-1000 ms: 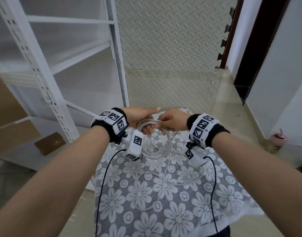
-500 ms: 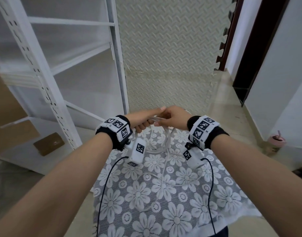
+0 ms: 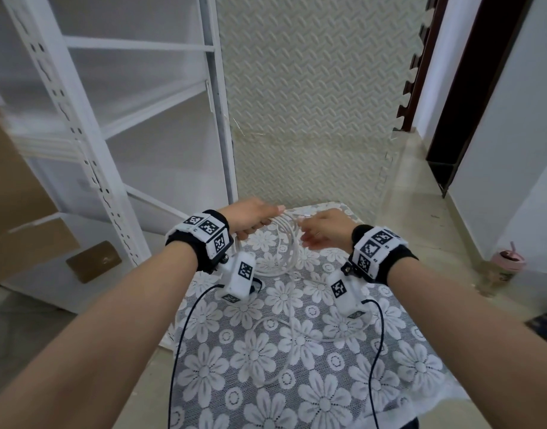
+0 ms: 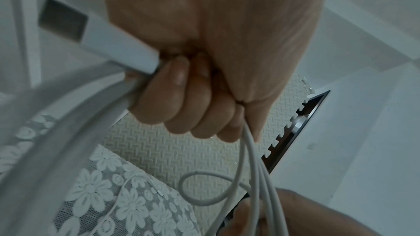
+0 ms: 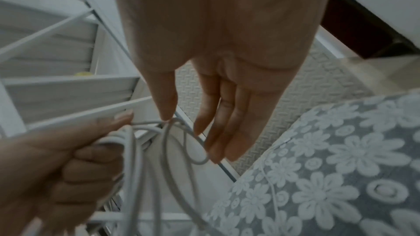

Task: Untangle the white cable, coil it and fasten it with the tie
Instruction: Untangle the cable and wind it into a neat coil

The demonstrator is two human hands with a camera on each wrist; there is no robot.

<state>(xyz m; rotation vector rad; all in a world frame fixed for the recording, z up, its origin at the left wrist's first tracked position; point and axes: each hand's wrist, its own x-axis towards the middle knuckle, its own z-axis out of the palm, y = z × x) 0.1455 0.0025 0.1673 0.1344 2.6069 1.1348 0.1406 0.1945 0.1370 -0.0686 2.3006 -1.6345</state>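
Observation:
My left hand (image 3: 250,218) is a fist round several turns of the white cable (image 3: 281,252), which hang as a coil over the far end of the table. In the left wrist view its USB plug (image 4: 90,40) sticks out of the fist (image 4: 188,110). My right hand (image 3: 323,232) is just right of the coil with its fingers straight (image 5: 227,123). Its thumb tip touches the strands and a small loop (image 5: 197,157) curls past the fingertips. More cable (image 3: 297,331) lies slack on the cloth. A thin white strand (image 5: 274,195), maybe the tie, lies on the cloth.
The small table wears a grey cloth with white lace flowers (image 3: 297,391). A white metal shelf (image 3: 80,134) stands to the left with a cardboard box (image 3: 18,218) beside it. A foam mat (image 3: 312,103) covers the wall ahead. A pink cup (image 3: 509,261) sits on the floor at the right.
The hands met at the top of the coil half a second ago. Now the right hand has drawn a little to the right, and the coil has dropped slightly.

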